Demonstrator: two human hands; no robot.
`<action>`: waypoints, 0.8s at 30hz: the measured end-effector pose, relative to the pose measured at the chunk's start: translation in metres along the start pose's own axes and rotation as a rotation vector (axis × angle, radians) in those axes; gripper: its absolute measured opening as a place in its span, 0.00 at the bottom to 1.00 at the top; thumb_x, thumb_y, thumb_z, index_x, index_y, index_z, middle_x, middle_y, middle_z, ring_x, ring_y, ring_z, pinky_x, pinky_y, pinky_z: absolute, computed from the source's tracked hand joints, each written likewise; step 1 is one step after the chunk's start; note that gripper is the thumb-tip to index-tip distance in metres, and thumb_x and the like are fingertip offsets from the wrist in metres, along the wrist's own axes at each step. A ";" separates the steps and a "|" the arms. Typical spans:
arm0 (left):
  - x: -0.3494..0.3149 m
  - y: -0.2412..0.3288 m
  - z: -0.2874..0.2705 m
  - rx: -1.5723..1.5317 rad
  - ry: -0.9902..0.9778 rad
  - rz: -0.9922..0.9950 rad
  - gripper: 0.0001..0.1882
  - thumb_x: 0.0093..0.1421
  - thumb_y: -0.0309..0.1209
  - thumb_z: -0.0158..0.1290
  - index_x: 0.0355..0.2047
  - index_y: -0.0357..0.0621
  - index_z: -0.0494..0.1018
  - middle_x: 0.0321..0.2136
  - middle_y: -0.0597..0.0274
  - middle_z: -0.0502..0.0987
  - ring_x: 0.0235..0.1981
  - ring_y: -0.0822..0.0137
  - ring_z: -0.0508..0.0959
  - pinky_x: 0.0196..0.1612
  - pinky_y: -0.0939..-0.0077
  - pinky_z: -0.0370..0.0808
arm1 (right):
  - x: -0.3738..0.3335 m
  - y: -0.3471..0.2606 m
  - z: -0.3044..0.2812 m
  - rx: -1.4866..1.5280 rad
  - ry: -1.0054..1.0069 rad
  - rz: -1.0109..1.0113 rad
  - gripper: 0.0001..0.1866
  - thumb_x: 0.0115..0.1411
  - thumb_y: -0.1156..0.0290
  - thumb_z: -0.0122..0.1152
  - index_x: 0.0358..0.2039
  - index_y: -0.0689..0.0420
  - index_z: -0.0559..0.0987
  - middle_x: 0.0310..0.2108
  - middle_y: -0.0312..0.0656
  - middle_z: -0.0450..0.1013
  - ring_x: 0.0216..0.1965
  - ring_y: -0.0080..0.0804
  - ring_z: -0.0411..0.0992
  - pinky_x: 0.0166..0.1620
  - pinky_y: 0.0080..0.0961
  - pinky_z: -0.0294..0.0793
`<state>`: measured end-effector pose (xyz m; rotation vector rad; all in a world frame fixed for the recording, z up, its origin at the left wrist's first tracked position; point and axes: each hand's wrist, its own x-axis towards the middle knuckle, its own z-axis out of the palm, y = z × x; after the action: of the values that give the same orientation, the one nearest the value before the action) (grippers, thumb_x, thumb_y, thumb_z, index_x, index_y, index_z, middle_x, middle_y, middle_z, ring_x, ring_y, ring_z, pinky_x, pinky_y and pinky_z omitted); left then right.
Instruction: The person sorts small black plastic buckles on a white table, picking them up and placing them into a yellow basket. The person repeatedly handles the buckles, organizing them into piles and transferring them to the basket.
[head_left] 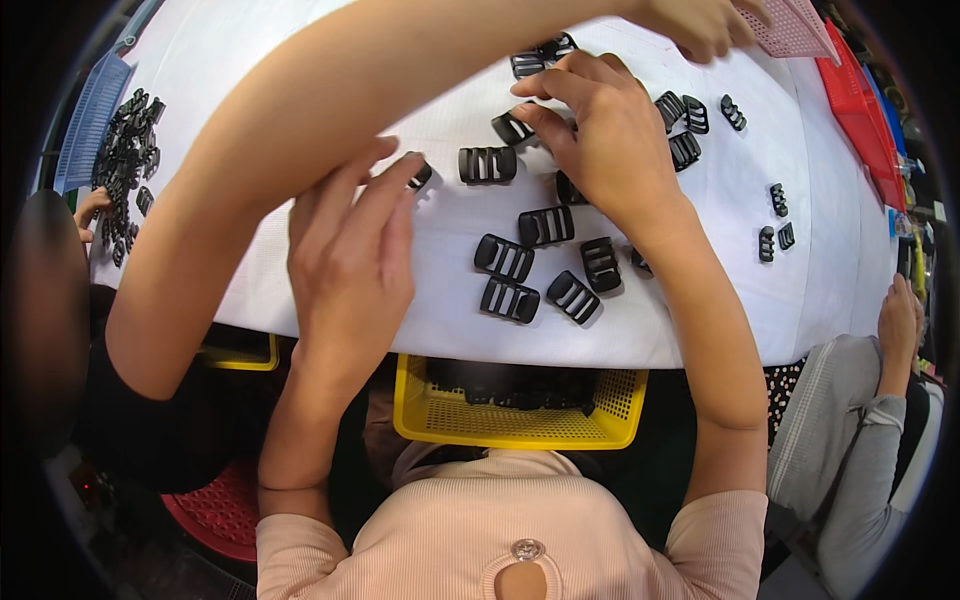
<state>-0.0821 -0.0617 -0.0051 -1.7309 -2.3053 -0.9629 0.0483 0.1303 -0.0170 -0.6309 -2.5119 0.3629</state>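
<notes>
My left hand is over the white-covered table, partly behind another person's arm. Its thumb and index finger close on a small black slotted buckle, largely covered by the fingertips. To the right, my right hand reaches across the table with thumb and index finger apart. Its thumb tip is at the edge of a black buckle on the cloth. Between my hands rests another ladder-shaped buckle. Several more, including a tilted buckle, are scattered nearer me.
Another person's forearm crosses above my left hand toward a pink basket. A yellow basket with black pieces sits at the table's front edge. Black parts are heaped beside a blue basket. A red bin stands far right.
</notes>
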 end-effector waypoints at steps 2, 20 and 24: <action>-0.004 -0.008 -0.007 -0.020 0.011 -0.031 0.14 0.62 0.20 0.51 0.47 0.39 0.78 0.48 0.50 0.78 0.47 0.51 0.77 0.53 0.61 0.72 | -0.003 -0.004 -0.004 0.021 -0.052 -0.026 0.08 0.56 0.66 0.66 0.34 0.54 0.85 0.36 0.41 0.78 0.42 0.42 0.73 0.46 0.37 0.73; -0.023 -0.050 -0.030 -0.424 -0.088 -0.325 0.23 0.66 0.17 0.38 0.61 0.33 0.67 0.55 0.49 0.76 0.61 0.62 0.72 0.65 0.72 0.63 | -0.054 -0.025 -0.043 -0.079 -0.119 -0.091 0.19 0.48 0.87 0.55 0.39 0.56 0.83 0.42 0.34 0.79 0.46 0.37 0.71 0.49 0.34 0.63; -0.024 -0.051 -0.028 -0.410 -0.069 -0.271 0.23 0.63 0.15 0.42 0.59 0.35 0.70 0.53 0.51 0.78 0.58 0.58 0.75 0.63 0.68 0.66 | -0.050 -0.019 -0.044 -0.086 -0.027 -0.089 0.21 0.47 0.87 0.54 0.41 0.55 0.83 0.41 0.34 0.80 0.47 0.38 0.71 0.51 0.34 0.64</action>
<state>-0.1278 -0.1042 -0.0149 -1.6213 -2.5748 -1.5410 0.1030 0.0947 0.0050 -0.5489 -2.5824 0.2330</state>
